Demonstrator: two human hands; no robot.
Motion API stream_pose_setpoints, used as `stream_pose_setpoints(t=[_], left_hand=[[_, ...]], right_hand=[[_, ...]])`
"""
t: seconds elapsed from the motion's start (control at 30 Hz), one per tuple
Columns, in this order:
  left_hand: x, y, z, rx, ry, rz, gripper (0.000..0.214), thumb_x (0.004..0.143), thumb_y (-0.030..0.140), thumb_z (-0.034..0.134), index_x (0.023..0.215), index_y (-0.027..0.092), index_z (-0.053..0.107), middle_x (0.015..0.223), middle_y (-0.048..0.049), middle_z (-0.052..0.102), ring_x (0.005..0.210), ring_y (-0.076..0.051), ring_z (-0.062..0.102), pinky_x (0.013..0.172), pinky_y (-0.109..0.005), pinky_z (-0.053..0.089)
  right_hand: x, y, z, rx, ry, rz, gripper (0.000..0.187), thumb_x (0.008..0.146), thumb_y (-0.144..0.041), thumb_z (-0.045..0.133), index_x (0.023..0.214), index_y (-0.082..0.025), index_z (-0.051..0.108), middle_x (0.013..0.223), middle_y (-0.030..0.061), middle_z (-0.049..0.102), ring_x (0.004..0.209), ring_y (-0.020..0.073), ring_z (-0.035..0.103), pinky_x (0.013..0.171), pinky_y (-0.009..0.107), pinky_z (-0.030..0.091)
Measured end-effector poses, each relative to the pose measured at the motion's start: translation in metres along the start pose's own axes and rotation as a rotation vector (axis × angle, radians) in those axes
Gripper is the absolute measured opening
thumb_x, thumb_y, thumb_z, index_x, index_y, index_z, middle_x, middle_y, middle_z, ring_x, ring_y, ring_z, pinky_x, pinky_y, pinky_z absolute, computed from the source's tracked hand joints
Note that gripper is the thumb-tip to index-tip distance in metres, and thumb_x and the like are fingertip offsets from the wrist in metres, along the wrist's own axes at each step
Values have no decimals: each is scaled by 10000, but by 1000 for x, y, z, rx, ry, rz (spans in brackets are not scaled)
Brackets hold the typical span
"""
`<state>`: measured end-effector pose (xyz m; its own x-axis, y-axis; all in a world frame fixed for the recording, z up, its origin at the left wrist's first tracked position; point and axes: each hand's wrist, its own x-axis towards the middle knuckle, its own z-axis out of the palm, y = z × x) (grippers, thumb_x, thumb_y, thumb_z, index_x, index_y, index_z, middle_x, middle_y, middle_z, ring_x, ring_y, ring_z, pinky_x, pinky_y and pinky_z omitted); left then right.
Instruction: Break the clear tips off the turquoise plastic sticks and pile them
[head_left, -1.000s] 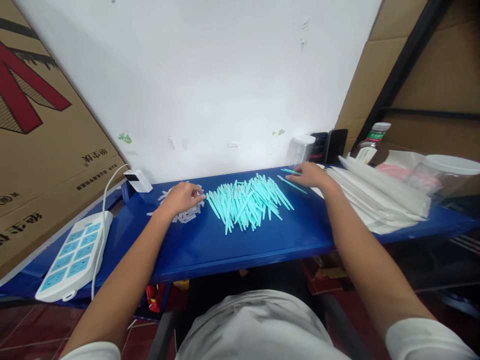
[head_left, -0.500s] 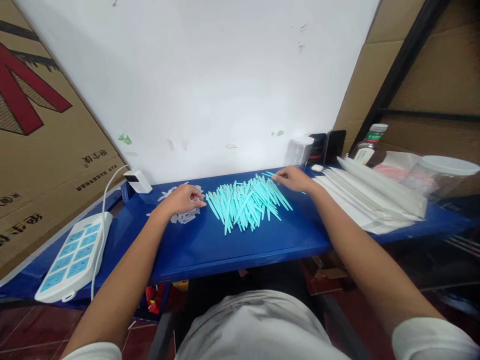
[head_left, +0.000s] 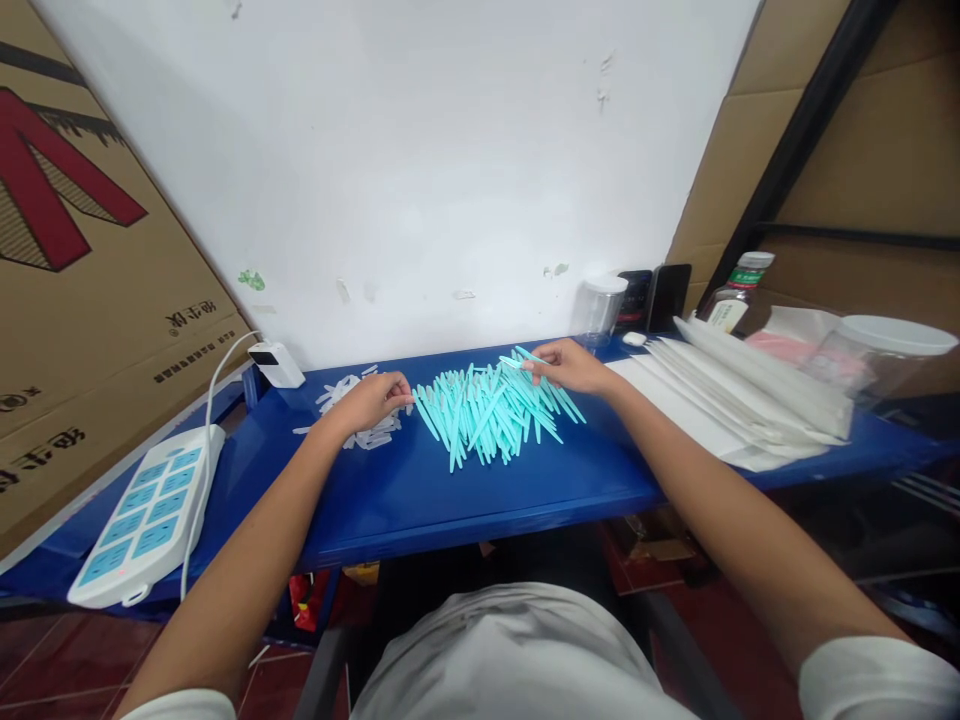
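Observation:
A heap of slim teal sticks with greyish tips [head_left: 480, 415], which look like eyebrow razors, lies in the middle of the blue table [head_left: 465, 510]. To its left is a loose pile of small clear plastic sleeves [head_left: 375, 432]. My left hand [head_left: 384, 397] is above the right side of that pile, fingertips pinched together; what they hold, if anything, is too small to make out. Over the far right part of the heap, my right hand [head_left: 564, 366] is closed on a teal eyebrow razor [head_left: 529, 355], whose end points left.
A white power strip [head_left: 142, 510] and a small white device with a cable [head_left: 276, 364] are at the left. White padded envelopes [head_left: 750, 400], a clear jar [head_left: 600, 310], dark phones [head_left: 667, 298] and a brown bottle [head_left: 735, 295] stand or lie at the right. A white wall [head_left: 450, 180] rises behind.
My right hand has moved left over the heap, bringing the razor with it. My left hand has shifted slightly right, and its fingertips are closer together.

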<state>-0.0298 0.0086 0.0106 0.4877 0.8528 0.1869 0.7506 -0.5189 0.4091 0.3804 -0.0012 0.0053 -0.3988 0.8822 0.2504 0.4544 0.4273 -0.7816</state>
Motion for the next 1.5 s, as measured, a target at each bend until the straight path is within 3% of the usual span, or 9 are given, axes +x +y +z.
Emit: stream_pose_setpoints(t=[0.17, 0.27, 0.4, 0.53, 0.7, 0.8, 1.03, 1.2, 1.5], left_hand=[[0, 20, 2, -277, 142, -10, 368, 927, 567, 630, 1005, 207, 644, 899, -52, 695, 661, -199, 700, 628, -323, 513], [0, 29, 3, -490, 138, -12, 414, 918, 568, 657, 1119, 211, 592, 917, -34, 657, 624, -191, 716, 593, -325, 549], [1, 31, 7, -618, 93, 16, 450, 892, 538, 716, 1160, 202, 584, 959, -39, 647, 749, -212, 760, 682, -347, 610], [3, 30, 13, -654, 80, 25, 485, 862, 507, 765, 1199, 186, 627, 1040, -75, 670, 834, -225, 770, 753, -373, 629], [6, 28, 17, -625, 152, 32, 462, 836, 516, 801, 1116, 157, 721, 987, -105, 744, 849, -230, 755, 795, -378, 623], [7, 27, 17, -599, 202, 24, 465, 810, 537, 823, 1065, 153, 766, 999, -120, 782, 875, -240, 754, 827, -380, 612], [6, 31, 17, -572, 326, -36, 507, 739, 586, 863, 984, 146, 818, 927, -123, 813, 816, -241, 742, 775, -355, 586], [4, 36, 16, -579, 320, -40, 475, 756, 582, 849, 982, 164, 838, 897, -113, 814, 804, -247, 741, 765, -356, 589], [3, 49, 20, -797, 385, -62, 539, 690, 549, 917, 1024, 134, 833, 968, -155, 819, 900, -290, 771, 885, -435, 616]], right_hand=[[1, -8, 6, 29, 22, -33, 477, 867, -636, 698, 765, -170, 697, 730, 39, 732, 504, 109, 492, 491, 264, 361], [0, -9, 8, 20, 28, -30, 492, 872, -640, 692, 737, -167, 687, 702, 30, 710, 490, 100, 463, 488, 264, 333], [-1, -9, 10, 11, 42, -38, 506, 874, -643, 687, 704, -167, 666, 649, 16, 665, 491, 96, 440, 487, 260, 307], [9, -23, 15, 11, -3, -71, 452, 902, -585, 667, 724, -169, 677, 685, 32, 696, 516, 107, 474, 499, 266, 345], [38, -59, 28, 32, -147, -116, 264, 892, -393, 703, 1013, -162, 738, 842, 76, 791, 611, 144, 593, 539, 277, 437], [50, -69, 41, 94, -141, -165, 272, 884, -422, 732, 946, -159, 707, 879, 95, 803, 645, 148, 631, 551, 273, 433], [43, -54, 50, 113, 17, -251, 325, 869, -475, 760, 914, -153, 770, 769, 72, 779, 773, 209, 729, 764, 335, 522], [40, -49, 44, 128, -26, -216, 356, 840, -521, 788, 905, -171, 787, 761, 63, 771, 763, 209, 718, 771, 347, 540], [39, -54, 64, 146, -81, -240, 316, 857, -480, 777, 918, -170, 776, 781, 49, 774, 757, 195, 726, 779, 332, 547]])
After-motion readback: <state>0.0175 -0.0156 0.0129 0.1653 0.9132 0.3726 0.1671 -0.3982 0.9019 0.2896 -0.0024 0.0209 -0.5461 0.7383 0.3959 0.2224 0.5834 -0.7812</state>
